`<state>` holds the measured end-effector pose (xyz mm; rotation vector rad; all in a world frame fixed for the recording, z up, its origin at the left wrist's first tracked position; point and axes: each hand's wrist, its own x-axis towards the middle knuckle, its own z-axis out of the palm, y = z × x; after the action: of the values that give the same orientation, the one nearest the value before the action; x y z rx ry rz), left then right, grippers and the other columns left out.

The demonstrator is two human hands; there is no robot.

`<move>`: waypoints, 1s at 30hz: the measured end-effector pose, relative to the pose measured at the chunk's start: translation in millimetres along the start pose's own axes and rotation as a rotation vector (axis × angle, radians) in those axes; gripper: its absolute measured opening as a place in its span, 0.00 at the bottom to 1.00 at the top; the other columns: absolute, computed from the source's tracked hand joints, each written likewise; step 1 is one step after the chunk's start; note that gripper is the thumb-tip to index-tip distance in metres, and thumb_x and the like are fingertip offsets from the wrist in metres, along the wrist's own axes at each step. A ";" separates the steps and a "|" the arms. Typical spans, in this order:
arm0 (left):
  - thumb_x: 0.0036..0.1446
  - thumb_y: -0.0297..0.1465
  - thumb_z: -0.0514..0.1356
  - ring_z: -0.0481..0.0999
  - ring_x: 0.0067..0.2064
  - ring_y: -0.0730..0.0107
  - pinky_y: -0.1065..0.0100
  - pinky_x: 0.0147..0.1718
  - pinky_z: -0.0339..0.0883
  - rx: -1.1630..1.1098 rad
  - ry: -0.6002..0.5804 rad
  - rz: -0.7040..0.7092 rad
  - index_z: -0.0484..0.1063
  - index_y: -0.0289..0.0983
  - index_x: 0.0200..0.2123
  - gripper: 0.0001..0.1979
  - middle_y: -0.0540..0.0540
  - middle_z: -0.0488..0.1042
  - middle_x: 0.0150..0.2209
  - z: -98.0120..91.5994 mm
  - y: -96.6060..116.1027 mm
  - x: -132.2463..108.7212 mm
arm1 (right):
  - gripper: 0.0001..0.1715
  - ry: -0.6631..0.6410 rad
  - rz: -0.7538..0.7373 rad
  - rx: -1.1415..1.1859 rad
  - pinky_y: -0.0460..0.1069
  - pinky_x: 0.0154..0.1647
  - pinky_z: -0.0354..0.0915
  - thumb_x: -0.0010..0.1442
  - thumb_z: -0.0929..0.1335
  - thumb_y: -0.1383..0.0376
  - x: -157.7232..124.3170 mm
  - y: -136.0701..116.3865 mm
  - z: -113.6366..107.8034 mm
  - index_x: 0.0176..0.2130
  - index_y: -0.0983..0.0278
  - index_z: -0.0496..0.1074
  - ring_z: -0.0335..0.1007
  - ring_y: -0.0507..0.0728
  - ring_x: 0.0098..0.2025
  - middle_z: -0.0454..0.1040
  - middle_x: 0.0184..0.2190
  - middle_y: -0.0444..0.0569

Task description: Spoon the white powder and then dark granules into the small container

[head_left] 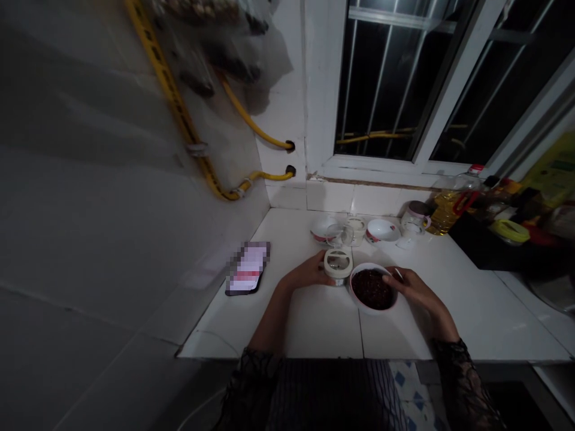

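My left hand point(309, 270) is closed around the side of a small clear jar point(338, 267) with a whitish lid that has a see-through top. Just right of the jar is a white bowl point(374, 310) with a pinkish rim, full of a dark red-brown, chunky mixture point(372, 290). My right hand point(408, 284) grips the bowl's right side, its thumb over the rim. A thin white piece, perhaps a spoon handle, shows by that hand, but I cannot make it out. Both bowl and jar appear to rest on the white tiled counter point(323, 329).
Behind stand a bowl point(320, 230), a glass bowl point(335, 234), another lidded jar point(356, 230), a white bowl point(383, 230) and a glass jar point(414, 220). An oil bottle point(444, 212) is at the back right. A phone point(247, 269) lies left, near the wall.
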<state>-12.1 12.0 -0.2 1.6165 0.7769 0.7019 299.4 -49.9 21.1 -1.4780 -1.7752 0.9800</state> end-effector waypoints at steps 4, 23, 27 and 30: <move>0.38 0.30 0.73 0.71 0.59 0.52 0.54 0.58 0.65 0.011 -0.002 -0.002 0.64 0.38 0.58 0.42 0.39 0.71 0.59 -2.4 0.6 -0.3 | 0.28 -0.024 -0.029 -0.040 0.51 0.37 0.65 0.60 0.65 0.44 0.1 -4.6 1.4 0.33 0.65 0.76 0.69 0.58 0.32 0.76 0.27 0.46; 0.39 0.31 0.73 0.72 0.58 0.51 0.55 0.56 0.66 0.002 0.025 0.010 0.62 0.38 0.60 0.43 0.39 0.70 0.60 -6.6 -2.9 6.8 | 0.27 0.047 -0.151 -0.159 0.49 0.27 0.56 0.58 0.65 0.46 55.5 3.5 -8.6 0.19 0.61 0.67 0.56 0.53 0.23 0.64 0.16 0.42; 0.39 0.32 0.73 0.72 0.58 0.52 0.55 0.57 0.66 0.015 0.030 0.005 0.63 0.39 0.60 0.43 0.39 0.70 0.61 -6.7 -0.1 4.3 | 0.26 0.150 -0.117 -0.108 0.48 0.27 0.57 0.59 0.66 0.45 47.3 1.0 -9.6 0.23 0.62 0.70 0.58 0.53 0.24 0.66 0.18 0.42; 0.40 0.35 0.73 0.71 0.60 0.51 0.56 0.57 0.66 0.010 0.013 0.026 0.64 0.39 0.60 0.42 0.40 0.70 0.61 -7.3 3.9 2.4 | 0.28 0.284 -0.069 0.005 0.48 0.24 0.56 0.58 0.65 0.43 42.2 0.6 -16.5 0.28 0.64 0.75 0.57 0.53 0.22 0.68 0.19 0.44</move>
<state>-15.9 17.7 5.0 1.6353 0.7715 0.7285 305.9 -5.8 29.4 -1.4625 -1.6053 0.7007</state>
